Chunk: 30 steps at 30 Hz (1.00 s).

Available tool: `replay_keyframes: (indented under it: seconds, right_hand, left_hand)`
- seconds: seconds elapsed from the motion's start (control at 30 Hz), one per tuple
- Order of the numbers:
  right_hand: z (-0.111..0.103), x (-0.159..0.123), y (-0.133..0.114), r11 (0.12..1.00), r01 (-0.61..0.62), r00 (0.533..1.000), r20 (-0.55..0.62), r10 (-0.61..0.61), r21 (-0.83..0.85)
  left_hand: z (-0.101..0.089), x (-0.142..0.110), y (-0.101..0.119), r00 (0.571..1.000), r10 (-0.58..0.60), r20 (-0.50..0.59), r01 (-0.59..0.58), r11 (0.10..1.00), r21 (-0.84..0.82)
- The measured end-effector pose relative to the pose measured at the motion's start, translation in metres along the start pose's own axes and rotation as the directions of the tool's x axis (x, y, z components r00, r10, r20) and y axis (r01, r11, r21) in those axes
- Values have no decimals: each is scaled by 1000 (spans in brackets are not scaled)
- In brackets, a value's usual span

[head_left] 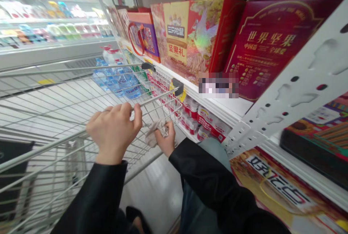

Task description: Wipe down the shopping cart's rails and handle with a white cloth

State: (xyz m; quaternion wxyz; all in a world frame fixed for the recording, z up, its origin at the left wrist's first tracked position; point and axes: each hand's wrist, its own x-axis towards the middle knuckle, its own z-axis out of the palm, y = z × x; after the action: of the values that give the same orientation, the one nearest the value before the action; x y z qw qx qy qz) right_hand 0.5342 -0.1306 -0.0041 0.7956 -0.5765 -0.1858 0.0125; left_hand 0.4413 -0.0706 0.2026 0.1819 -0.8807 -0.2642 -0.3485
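Note:
A wire shopping cart (67,138) stands in front of me, its metal rim running from lower left up toward the shelf. My left hand (114,128) is wrapped over that top rim, fingers curled around it. Lower down and to the right, my right hand (166,138) pinches a crumpled pale cloth (153,132). The cloth lies against the wire side of the cart, and part of it is hidden behind my fingers. Black plastic caps (178,86) sit on the cart's corners close to the shelf edge.
Gift boxes (176,41) line the white shelf (214,99) at right, with bottled drink packs (203,118) beneath. A perforated shelf post (293,67) rises close on my right. Blue water bottle packs (119,81) stand on the floor beyond the cart. A stocked display case (54,27) is farther back.

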Motion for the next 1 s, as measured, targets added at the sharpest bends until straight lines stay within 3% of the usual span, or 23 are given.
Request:
replay_keyframes:
  seconds: [0.13,0.3,0.4,0.5,0.57,0.73,0.9,1.0]
  right_hand:
    - [-13,-5,20,998,-53,998,-24,52,-35]
    - [3,-4,-3,1000,-23,1000,-21,24,8]
    - [16,1,-32,994,97,995,-24,-96,57]
    - [26,10,-56,955,285,955,62,-290,83]
    - [30,16,-62,938,338,933,100,-345,79]
    - [25,17,-35,976,212,974,67,-215,43]
    - [0,3,12,990,114,993,40,-111,-89]
    - [-11,-2,23,986,91,996,26,-88,-137]
  left_hand:
    - [2,2,1,1000,-8,8,8,1000,-5]
    - [-1,2,2,1000,-23,14,24,998,-63]
    - [-2,2,3,999,-31,7,31,997,-75]
    - [-3,2,4,1000,-1,-6,1,1000,-29]
    - [-3,2,4,1000,12,-4,-12,1000,-2]
    - [-5,2,6,999,-10,35,9,1000,20]
    - [-2,4,3,999,-25,39,27,999,-42]
    - [0,4,2,999,-24,26,25,997,-69]
